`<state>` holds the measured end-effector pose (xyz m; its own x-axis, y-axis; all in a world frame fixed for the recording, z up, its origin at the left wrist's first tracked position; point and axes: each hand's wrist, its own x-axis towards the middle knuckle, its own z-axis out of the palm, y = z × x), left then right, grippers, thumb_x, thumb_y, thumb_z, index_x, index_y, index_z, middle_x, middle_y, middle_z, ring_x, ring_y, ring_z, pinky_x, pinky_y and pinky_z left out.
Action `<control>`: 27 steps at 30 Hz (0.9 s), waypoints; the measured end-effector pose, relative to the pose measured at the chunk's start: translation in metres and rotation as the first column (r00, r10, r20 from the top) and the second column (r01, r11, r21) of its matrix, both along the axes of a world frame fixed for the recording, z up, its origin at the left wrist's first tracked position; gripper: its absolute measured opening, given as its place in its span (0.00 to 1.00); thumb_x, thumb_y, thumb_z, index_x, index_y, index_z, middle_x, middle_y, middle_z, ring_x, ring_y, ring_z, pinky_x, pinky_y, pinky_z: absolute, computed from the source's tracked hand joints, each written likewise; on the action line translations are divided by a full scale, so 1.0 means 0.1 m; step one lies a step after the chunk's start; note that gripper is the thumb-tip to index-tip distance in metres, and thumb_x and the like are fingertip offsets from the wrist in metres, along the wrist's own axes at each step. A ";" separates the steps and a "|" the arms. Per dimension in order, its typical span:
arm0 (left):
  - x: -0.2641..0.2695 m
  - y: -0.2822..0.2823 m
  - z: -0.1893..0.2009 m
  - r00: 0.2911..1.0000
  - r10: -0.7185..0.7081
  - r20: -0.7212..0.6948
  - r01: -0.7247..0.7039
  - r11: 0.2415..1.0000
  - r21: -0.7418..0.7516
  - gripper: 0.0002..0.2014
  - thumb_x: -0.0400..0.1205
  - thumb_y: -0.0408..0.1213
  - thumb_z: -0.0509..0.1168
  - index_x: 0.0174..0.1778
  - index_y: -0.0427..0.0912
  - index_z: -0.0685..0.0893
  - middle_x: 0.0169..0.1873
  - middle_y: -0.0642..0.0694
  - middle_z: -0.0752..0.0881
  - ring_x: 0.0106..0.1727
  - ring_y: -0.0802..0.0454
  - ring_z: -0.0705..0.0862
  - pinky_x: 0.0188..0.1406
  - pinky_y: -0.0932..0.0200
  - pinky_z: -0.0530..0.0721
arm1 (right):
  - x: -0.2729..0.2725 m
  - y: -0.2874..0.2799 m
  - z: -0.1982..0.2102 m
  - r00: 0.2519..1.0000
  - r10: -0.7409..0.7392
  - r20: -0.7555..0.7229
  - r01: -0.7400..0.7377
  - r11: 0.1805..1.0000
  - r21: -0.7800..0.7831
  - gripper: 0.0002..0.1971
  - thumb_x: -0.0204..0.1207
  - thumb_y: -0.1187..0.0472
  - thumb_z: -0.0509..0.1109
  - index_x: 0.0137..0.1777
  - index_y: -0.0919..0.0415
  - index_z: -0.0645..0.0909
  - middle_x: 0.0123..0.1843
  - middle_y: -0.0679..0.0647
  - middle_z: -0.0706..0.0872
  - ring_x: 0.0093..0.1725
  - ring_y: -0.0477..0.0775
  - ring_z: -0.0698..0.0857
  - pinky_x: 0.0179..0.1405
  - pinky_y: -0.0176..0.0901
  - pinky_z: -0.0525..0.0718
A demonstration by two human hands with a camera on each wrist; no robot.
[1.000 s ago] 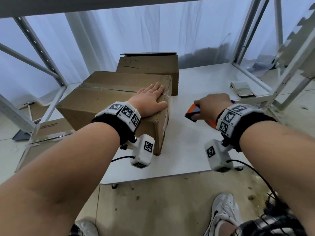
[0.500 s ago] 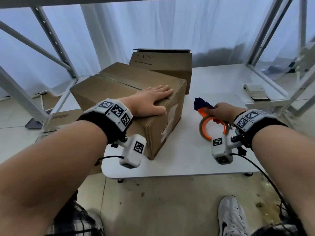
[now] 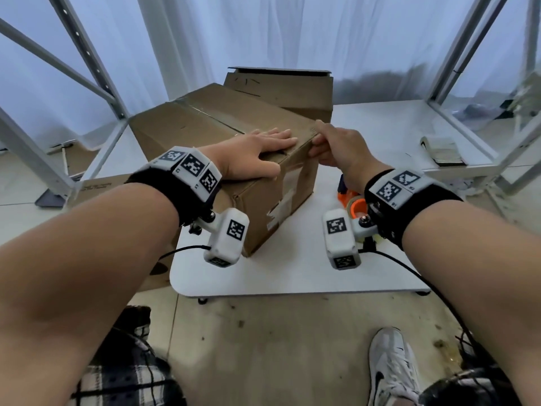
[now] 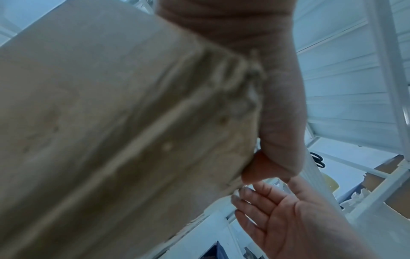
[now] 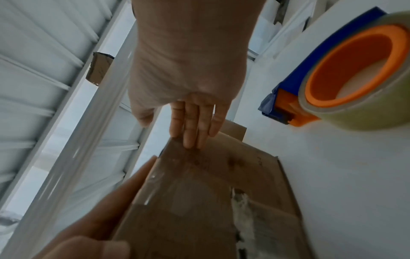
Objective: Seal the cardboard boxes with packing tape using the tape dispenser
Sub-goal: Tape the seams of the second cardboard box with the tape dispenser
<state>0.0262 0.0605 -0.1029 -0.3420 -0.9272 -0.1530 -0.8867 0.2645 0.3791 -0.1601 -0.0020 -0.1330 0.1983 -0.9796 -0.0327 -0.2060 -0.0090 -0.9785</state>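
Note:
A brown cardboard box stands turned at an angle on the white table, its top flaps closed. My left hand lies flat on its top near the front corner. My right hand reaches the box's right top edge with straight fingers that touch the cardboard and hold nothing. The orange and blue tape dispenser lies on the table under my right wrist, with its tape roll close to the wrist camera. A second box stands behind the first.
A small stack of paper lies at the table's back right. Grey metal rack posts rise to the left and right. Flattened cardboard lies on the floor at the left. My shoe is below the table's front edge.
My right hand has let go of the tape dispenser, which now lies on the table, and moved up to the box's right edge. The box has turned slightly under my left hand.

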 end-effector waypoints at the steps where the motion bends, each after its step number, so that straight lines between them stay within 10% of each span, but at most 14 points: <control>1: 0.00 0.00 -0.01 1.000 -0.001 0.005 0.001 1.000 -0.006 0.40 0.69 0.49 0.56 0.82 0.57 0.57 0.83 0.55 0.53 0.83 0.61 0.46 0.77 0.64 0.38 | -0.02 0.01 -0.02 1.000 0.017 0.003 -0.017 1.000 0.020 0.20 0.79 0.44 0.66 0.42 0.62 0.84 0.38 0.59 0.90 0.40 0.52 0.87 0.49 0.44 0.85; 14: -0.02 0.03 -0.03 1.000 -0.003 0.029 0.005 0.999 -0.047 0.40 0.69 0.51 0.54 0.82 0.56 0.58 0.83 0.55 0.54 0.83 0.59 0.47 0.81 0.57 0.41 | -0.14 0.17 -0.01 0.926 0.305 -0.224 -0.298 0.952 0.066 0.19 0.77 0.44 0.68 0.43 0.62 0.84 0.36 0.49 0.79 0.37 0.44 0.74 0.39 0.36 0.71; 20: -0.02 0.03 -0.04 0.999 -0.006 0.051 0.009 0.998 -0.057 0.40 0.70 0.51 0.54 0.82 0.57 0.57 0.83 0.55 0.53 0.83 0.58 0.47 0.80 0.57 0.41 | -0.09 0.14 -0.07 0.947 0.293 -0.133 -0.284 0.955 0.085 0.28 0.73 0.49 0.74 0.54 0.78 0.82 0.44 0.62 0.84 0.46 0.53 0.81 0.49 0.39 0.78; 27: -0.02 0.04 -0.04 0.998 -0.009 0.062 0.012 0.998 -0.061 0.40 0.70 0.52 0.53 0.82 0.56 0.56 0.83 0.54 0.54 0.83 0.58 0.47 0.81 0.55 0.42 | -0.09 0.17 -0.11 0.966 0.227 -0.127 -0.236 0.970 -0.055 0.21 0.75 0.52 0.74 0.47 0.76 0.84 0.35 0.53 0.84 0.36 0.39 0.81 0.38 0.23 0.78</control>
<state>0.0244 0.0643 -0.1072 -0.3434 -0.9319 -0.1172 -0.9050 0.2949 0.3066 -0.1689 0.0148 -0.1436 0.4187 -0.9081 -0.0041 -0.3048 -0.1363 -0.9426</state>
